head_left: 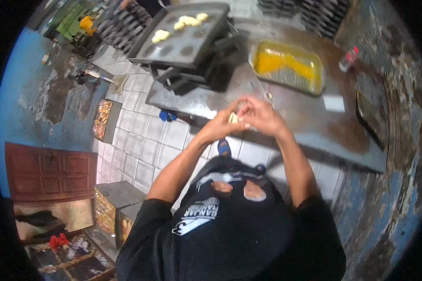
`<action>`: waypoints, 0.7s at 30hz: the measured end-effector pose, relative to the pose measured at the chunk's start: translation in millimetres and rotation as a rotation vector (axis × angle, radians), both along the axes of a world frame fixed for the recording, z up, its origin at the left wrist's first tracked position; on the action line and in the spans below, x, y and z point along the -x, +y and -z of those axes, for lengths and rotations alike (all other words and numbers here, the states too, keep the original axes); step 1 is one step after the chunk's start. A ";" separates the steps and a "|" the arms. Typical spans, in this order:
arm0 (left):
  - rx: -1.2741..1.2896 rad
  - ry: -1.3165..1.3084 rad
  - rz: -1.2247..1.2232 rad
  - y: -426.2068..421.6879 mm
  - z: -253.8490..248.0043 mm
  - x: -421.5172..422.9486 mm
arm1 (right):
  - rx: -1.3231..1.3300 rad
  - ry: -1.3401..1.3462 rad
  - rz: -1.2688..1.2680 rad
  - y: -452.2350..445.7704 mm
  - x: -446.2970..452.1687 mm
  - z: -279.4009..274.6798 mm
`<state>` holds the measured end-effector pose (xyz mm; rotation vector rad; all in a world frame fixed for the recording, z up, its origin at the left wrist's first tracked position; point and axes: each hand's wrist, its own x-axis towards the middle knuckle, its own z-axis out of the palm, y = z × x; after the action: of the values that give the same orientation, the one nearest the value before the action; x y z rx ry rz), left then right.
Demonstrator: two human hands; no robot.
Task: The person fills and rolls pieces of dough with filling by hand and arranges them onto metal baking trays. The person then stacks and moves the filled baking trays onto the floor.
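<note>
Both of my hands meet in front of my body, over the near edge of the metal table (211, 99). My left hand (220, 125) is curled round a small piece of pale dough (233, 118). The fingers of my right hand (262, 117) are bent and pinched together at the same dough, partly hiding it. Beyond them to the left, a dark baking tray (185, 44) on top of a stack holds several pale dough pieces (190, 21). To the right of the stack lies a clear tray (317, 84) with yellow liquid in it.
On the table's right side are a white card (334, 103), a red-capped bottle (348, 60) and a dark flat object (369, 119). Stacked trays (326, 16) stand at the back. Boxes (119, 199) with packed food are on the floor at the left.
</note>
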<state>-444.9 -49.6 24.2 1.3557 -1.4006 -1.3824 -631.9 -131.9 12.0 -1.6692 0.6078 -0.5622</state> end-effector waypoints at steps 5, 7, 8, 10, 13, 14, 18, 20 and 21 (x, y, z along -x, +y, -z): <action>0.004 0.366 -0.198 -27.3 -11.6 -59.7 | 0.165 -0.323 0.542 8.6 -69.4 -16.0; -0.039 0.594 -0.262 -37.7 -22.0 -79.4 | 0.684 -0.098 0.468 11.7 -99.9 -30.1; -0.078 0.711 -0.258 -39.5 -31.6 -88.1 | 0.807 -0.169 0.436 11.1 -127.2 -25.9; -0.057 0.804 -0.287 -48.0 -36.0 -104.0 | 0.763 -0.140 0.527 -0.1 -170.4 -23.2; 0.361 0.470 -0.343 -74.3 -20.7 -153.8 | -0.182 -0.412 0.431 -21.1 -232.8 -22.8; 0.407 0.404 -0.364 -79.8 -21.9 -173.7 | -0.173 -0.376 0.431 -27.6 -248.4 -28.0; -0.083 0.935 -0.368 -107.1 -28.5 -249.8 | -0.723 -0.152 0.242 -84.3 -310.1 -80.4; 0.243 0.692 -0.500 -121.7 -25.3 -273.6 | -0.199 0.071 0.314 -136.5 -335.2 -70.5; 0.329 0.627 -0.497 -122.9 -26.3 -289.8 | -0.197 0.097 0.325 -158.5 -349.6 -60.3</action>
<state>-155.1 -172.5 50.5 0.8607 -0.7579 -1.0496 -282.3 -290.4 72.3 -1.4269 0.9848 -0.6332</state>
